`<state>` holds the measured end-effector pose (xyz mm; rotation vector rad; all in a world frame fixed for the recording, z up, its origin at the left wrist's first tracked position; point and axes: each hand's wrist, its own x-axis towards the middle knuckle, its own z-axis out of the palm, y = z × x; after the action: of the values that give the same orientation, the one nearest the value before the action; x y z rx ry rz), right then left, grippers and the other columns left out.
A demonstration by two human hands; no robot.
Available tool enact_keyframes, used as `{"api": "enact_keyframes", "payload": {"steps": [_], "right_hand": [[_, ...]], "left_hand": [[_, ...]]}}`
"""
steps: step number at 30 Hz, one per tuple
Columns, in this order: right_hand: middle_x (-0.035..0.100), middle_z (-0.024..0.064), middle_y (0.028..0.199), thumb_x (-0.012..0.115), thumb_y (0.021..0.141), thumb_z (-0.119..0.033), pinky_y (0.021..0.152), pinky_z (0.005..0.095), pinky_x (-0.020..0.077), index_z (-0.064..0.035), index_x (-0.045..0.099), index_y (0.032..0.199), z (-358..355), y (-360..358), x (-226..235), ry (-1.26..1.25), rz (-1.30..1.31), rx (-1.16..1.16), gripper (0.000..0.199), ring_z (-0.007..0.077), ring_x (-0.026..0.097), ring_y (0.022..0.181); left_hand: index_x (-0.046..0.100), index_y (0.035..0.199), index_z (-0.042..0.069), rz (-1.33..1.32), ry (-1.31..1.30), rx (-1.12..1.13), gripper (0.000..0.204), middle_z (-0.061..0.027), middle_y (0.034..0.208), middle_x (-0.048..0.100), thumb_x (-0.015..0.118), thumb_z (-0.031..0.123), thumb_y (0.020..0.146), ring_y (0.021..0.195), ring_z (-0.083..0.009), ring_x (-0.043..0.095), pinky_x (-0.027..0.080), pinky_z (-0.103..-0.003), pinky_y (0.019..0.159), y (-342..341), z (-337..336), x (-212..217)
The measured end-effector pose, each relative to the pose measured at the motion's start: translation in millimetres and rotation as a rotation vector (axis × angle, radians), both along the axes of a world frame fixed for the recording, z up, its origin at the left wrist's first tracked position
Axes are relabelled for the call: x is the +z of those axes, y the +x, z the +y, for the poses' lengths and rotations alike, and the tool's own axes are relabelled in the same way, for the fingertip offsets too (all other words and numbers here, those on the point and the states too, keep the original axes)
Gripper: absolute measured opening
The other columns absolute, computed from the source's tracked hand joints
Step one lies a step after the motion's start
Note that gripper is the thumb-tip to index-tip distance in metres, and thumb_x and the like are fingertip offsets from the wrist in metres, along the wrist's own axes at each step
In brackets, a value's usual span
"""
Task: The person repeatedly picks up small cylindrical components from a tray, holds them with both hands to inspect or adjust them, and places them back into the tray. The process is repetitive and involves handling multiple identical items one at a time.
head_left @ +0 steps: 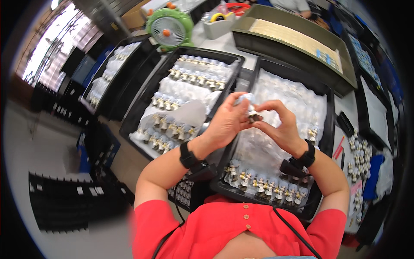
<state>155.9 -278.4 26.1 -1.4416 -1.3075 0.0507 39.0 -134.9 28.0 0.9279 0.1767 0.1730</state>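
Between my two hands is a small figurine (251, 108) with pale blue hair, a white body and a dark base. My left hand (227, 118) grips it from the left, thumb near its head. The thumb and forefinger of my right hand (280, 125) pinch near its lower part. Both hands hover over a black tray (331, 112) lined with clear plastic film. Along that tray's near edge stands a row of similar figurines (267, 188), with another at its right side. Black bands with small boxes sit on both wrists.
A second black tray (125, 125) on the left holds rows of figurines on white sheets. Behind are a green fan (169, 29), a tape dispenser (218, 26) and an olive bin (284, 46). Loose figurines (360, 157) lie at right. Another person (290, 5) sits at the far side.
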Motion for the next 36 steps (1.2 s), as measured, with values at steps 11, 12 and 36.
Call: {"api": "enact_keyframes", "payload": {"steps": [11, 12, 36], "right_hand": [[0.062, 0.0025, 0.081, 0.068, 0.082, -0.005, 0.076, 0.0254, 0.0452, -0.0036, 0.059, 0.107, -9.8, -0.6, 4.1, -0.077, 0.147, 0.069, 0.027, 0.0104, 0.057, 0.078], [0.062, 0.0025, 0.08, 0.067, 0.083, -0.005, 0.075, 0.0251, 0.0453, -0.003, 0.06, 0.106, -10.1, -0.7, 3.6, -0.065, 0.122, 0.052, 0.024, 0.0101, 0.057, 0.077], [0.066, 0.0062, 0.082, 0.067, 0.081, -0.001, 0.071, 0.0252, 0.0472, -0.0006, 0.065, 0.096, -4.0, -4.3, -1.0, -0.094, -0.105, -0.038, 0.015, 0.0129, 0.06, 0.074]], "left_hand": [[0.052, 0.114, 0.005, 0.141, 0.927, -0.404, 0.037, -0.0011, 0.096, 0.058, 0.067, 0.025, 0.087, 0.078, -0.0079, 0.054, 0.045, -0.022, 0.065, -61.4, 27.6, 75.5], [0.054, 0.112, 0.005, 0.133, 1.079, -0.434, 0.036, -0.0015, 0.094, 0.059, 0.068, 0.024, 0.086, 0.077, -0.0086, 0.054, 0.046, -0.023, 0.065, -76.7, 40.2, 80.4], [0.063, 0.104, 0.0, 1.125, 1.855, -0.075, 0.044, -0.0193, 0.091, 0.067, 0.074, 0.023, 0.069, 0.08, -0.0288, 0.066, 0.052, -0.035, 0.074, -135.4, 253.2, -21.9]]}}
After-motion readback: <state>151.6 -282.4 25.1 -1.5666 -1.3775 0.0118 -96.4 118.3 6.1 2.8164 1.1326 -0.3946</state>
